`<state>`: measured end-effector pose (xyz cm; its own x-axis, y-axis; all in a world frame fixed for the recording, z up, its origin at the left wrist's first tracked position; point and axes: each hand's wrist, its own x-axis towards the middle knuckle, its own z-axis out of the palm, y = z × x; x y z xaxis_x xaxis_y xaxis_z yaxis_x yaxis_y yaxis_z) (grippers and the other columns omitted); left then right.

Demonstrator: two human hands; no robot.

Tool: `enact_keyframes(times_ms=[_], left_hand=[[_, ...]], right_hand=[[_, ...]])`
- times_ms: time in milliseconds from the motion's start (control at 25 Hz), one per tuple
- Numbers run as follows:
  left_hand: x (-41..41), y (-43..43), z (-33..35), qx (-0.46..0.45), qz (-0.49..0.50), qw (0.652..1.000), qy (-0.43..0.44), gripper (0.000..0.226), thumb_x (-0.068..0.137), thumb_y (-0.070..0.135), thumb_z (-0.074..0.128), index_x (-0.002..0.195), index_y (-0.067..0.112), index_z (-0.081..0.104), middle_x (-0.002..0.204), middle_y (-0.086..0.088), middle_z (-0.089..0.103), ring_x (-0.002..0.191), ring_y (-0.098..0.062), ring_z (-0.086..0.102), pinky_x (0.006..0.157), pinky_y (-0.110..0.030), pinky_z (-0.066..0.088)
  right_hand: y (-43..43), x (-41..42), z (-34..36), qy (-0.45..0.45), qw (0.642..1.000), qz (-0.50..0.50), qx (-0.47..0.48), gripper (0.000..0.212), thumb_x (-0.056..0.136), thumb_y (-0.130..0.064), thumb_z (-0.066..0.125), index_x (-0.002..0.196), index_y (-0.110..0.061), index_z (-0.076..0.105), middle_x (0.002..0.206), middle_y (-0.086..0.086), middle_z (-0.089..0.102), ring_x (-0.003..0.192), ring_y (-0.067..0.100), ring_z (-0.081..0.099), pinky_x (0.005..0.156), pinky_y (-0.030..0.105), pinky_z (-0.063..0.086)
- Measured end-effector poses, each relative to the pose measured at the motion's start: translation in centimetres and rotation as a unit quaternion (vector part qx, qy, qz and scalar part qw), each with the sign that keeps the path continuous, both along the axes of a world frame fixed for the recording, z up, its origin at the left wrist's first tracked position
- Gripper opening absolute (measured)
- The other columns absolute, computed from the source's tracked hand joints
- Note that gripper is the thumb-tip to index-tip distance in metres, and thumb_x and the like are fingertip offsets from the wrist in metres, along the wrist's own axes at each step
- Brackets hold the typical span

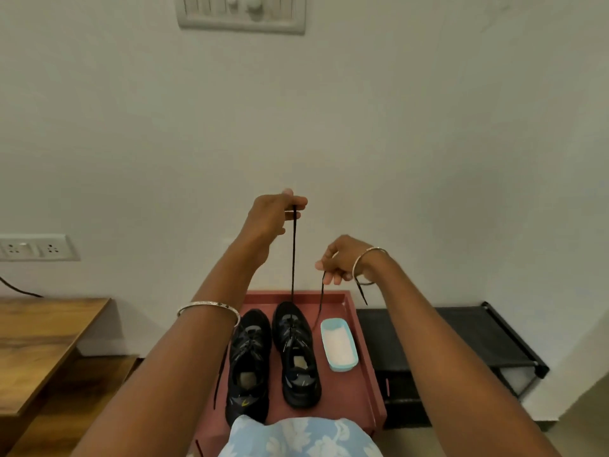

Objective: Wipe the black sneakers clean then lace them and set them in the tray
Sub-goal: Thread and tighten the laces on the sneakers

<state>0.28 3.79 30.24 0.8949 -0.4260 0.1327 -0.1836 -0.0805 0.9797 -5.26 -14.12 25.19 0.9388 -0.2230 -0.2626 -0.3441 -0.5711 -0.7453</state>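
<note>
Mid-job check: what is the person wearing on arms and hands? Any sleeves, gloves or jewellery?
Both forearms are bare, with no sleeves in view and no gloves. The left hand has a slim silver-coloured bangle on its wrist, with a few small dark studs at one spot. The right hand has a thinner metal bangle on its wrist. No watch shows.

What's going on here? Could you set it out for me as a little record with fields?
Activity: lacing a shoe
Left hand: pinches one end of the lace, held high
Right hand: grips the other end, lower
Right sneaker: black, both lace ends rise from it
Left sneaker: black, beside it, not held
Red tray: holds both sneakers
Blue tub: in the tray, white contents
Nearby: wooden table, black rack
</note>
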Motion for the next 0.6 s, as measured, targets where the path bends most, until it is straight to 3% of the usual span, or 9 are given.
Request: enact_keyframes(times_ms=[120, 320, 400, 520, 600], left_hand=[[-0.1, -0.3, -0.4, 0.009, 0.036, 0.995, -0.095, 0.019, 0.098, 0.021, 0.058, 0.107, 0.020, 0.075, 0.108, 0.006, 0.073, 0.104, -0.009, 0.066, 0.101, -0.041, 0.052], [-0.6, -0.3, 0.3, 0.005, 0.074, 0.981, -0.177, 0.015, 0.091, 0.010, 0.067, 0.094, 0.021, 0.078, 0.092, 0.007, 0.076, 0.090, -0.007, 0.070, 0.091, -0.040, 0.057], [-0.7, -0.2, 0.5, -0.008, 0.084, 0.979, -0.184, 0.016, 0.087, 0.007, 0.070, 0.095, 0.021, 0.074, 0.084, 0.004, 0.076, 0.080, -0.009, 0.071, 0.085, -0.042, 0.059], [-1.3, -0.1, 0.6, -0.031, 0.091, 0.982, -0.162, 0.041, 0.085, 0.012, 0.076, 0.117, 0.021, 0.053, 0.081, 0.000, 0.075, 0.078, -0.014, 0.072, 0.081, -0.037, 0.059], [-1.5, -0.2, 0.5, -0.041, 0.092, 0.985, -0.143, 0.046, 0.086, 0.016, 0.077, 0.124, 0.015, 0.051, 0.084, 0.000, 0.075, 0.081, -0.014, 0.072, 0.082, -0.034, 0.059]], right_hand=[[0.0, -1.0, 4.7, -0.077, 0.996, 0.002, 0.036, 0.014, 0.091, -0.007, 0.070, 0.095, 0.006, 0.069, 0.085, 0.020, 0.076, 0.064, 0.017, 0.071, 0.049, 0.017, 0.049], [1.1, -2.4, 7.7, -0.209, 0.963, -0.021, 0.170, 0.021, 0.085, -0.002, 0.075, 0.103, 0.007, 0.071, 0.097, 0.021, 0.076, 0.092, 0.025, 0.075, 0.075, 0.023, 0.059], [1.8, -2.3, 7.6, -0.249, 0.946, -0.027, 0.206, 0.020, 0.088, -0.002, 0.072, 0.105, 0.007, 0.070, 0.098, 0.021, 0.075, 0.091, 0.026, 0.075, 0.074, 0.024, 0.060], [2.9, -2.0, 6.8, -0.313, 0.935, -0.077, 0.151, 0.015, 0.092, -0.013, 0.070, 0.099, 0.000, 0.073, 0.088, 0.014, 0.077, 0.076, 0.020, 0.075, 0.063, 0.025, 0.055], [3.5, -1.8, 6.2, -0.347, 0.922, -0.123, 0.119, 0.014, 0.086, -0.022, 0.077, 0.092, -0.010, 0.078, 0.080, 0.003, 0.076, 0.066, 0.014, 0.068, 0.060, 0.026, 0.052]])
